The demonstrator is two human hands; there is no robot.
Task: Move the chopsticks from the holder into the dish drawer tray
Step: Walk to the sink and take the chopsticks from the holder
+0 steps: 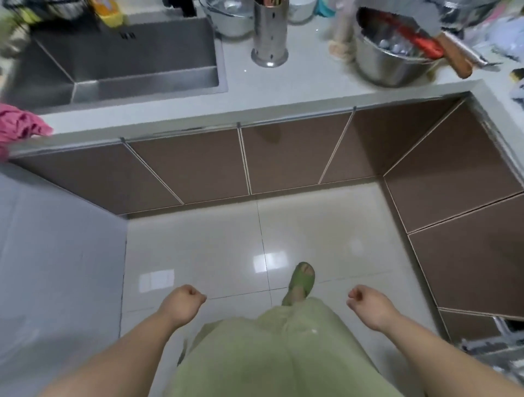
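A tall perforated steel chopstick holder (269,34) stands on the white counter right of the sink, with chopstick tips (269,2) just showing at the top edge of the frame. My left hand (184,304) and my right hand (368,306) hang low over the floor, both curled into loose fists with nothing in them, far below the holder. At the lower right edge a pulled-out drawer with a metal dish tray (502,348) is partly in view; its contents are blurred.
A steel sink (119,59) lies at the upper left, with a pink cloth (19,124) on the counter edge. A steel pot with a red-handled tool (397,56) sits at the right. Brown cabinet doors (283,158) line the L-shaped counter. Glossy tiled floor lies below.
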